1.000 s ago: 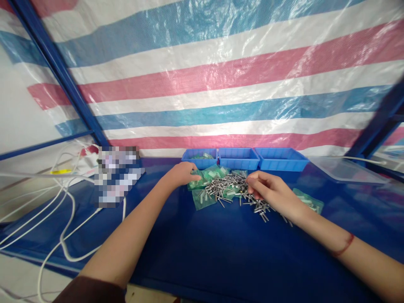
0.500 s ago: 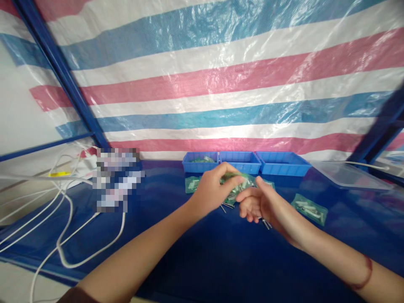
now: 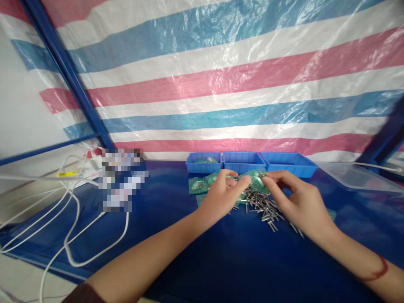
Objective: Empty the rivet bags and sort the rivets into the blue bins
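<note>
Between my two hands is a small green-tinted plastic bag (image 3: 255,180). My left hand (image 3: 225,189) pinches its left side between thumb and fingers. With thumb and fingertips, my right hand (image 3: 293,198) grips the bag's right upper edge. Below the bag, a loose pile of thin metal pins, perhaps rivets (image 3: 263,206), lies on the blue tabletop (image 3: 221,261). Just left of my left hand, another green bag (image 3: 197,185) with pale pieces inside lies flat. More green bags lie partly hidden behind that hand.
Three blue bins stand along the back: a left bin (image 3: 204,168) holding green bags, a middle bin (image 3: 243,160) and a right bin (image 3: 288,164). A clear plastic lid (image 3: 356,179) lies at the right. White cables (image 3: 72,235) loop across the left side.
My right hand has gone from loosely curled beside the bag to gripping its right edge. The bag is now stretched between both hands, and the metal pile is more exposed.
</note>
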Demonstrator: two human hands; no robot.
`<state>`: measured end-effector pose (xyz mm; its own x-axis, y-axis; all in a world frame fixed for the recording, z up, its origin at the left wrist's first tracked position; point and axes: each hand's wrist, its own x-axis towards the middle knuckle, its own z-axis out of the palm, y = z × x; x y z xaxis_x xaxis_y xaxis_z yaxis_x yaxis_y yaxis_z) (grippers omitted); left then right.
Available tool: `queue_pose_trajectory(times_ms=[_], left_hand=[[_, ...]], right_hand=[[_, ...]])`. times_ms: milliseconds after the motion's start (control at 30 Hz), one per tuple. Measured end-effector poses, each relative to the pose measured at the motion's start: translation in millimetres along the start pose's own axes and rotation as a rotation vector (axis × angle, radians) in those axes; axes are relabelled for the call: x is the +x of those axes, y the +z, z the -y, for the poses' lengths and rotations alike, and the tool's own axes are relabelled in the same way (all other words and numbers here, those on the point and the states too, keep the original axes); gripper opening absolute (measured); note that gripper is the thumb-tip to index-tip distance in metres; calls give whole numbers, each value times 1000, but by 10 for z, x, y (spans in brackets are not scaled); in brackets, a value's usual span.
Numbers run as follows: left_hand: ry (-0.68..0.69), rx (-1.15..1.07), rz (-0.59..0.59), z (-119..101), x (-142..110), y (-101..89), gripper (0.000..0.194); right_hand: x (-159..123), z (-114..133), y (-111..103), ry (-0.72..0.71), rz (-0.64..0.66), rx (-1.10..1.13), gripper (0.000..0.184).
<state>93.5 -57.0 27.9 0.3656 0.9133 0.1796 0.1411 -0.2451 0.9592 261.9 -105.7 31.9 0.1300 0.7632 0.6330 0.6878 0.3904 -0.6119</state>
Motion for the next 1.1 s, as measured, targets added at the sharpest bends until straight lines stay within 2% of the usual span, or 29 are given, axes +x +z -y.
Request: queue_pose_trajectory(times_ms=[67, 167, 267, 333, 367, 500, 567, 633, 700, 800, 933, 1033, 1100], left_hand=[[-145, -88, 66, -40, 16, 15, 52], [-285, -234, 240, -96, 12, 25, 63], [-242, -362, 282, -92, -6, 28, 55], [-161, -388, 239, -64, -7, 22, 41], [-130, -381, 215, -49, -1, 15, 35], [-37, -261, 164, -14, 46, -29, 25], [18, -173, 181, 3, 67, -46, 24], [68, -91, 207, 35, 80, -53, 24], [107, -31, 229, 81, 85, -53, 24], [106, 32, 250, 143, 85, -53, 27], [56, 95, 156, 131, 84, -78, 38], [-57, -30, 156, 40, 83, -98, 52], [-145, -163, 194, -21, 78, -95, 54]], right_hand=[[-28, 1, -23, -217, -38, -165, 21], [-59, -4, -31, -480, -26, -275, 14], [-69, 0, -9, -584, 20, -260, 15], [-67, 9, 16, -535, 57, -172, 13], [-64, 14, 29, -459, 66, -117, 13], [-30, 12, 78, -2, 27, 127, 31], [-10, 12, 96, 134, 111, 259, 40], [3, 24, 110, 197, 259, 360, 39], [2, 40, 125, 232, 344, 409, 38], [-19, 41, 148, 249, 326, 401, 40], [-50, -27, 144, 183, 207, 275, 37], [-60, -76, 99, -40, 110, 35, 26], [-59, -81, 69, -229, 112, -71, 19]])
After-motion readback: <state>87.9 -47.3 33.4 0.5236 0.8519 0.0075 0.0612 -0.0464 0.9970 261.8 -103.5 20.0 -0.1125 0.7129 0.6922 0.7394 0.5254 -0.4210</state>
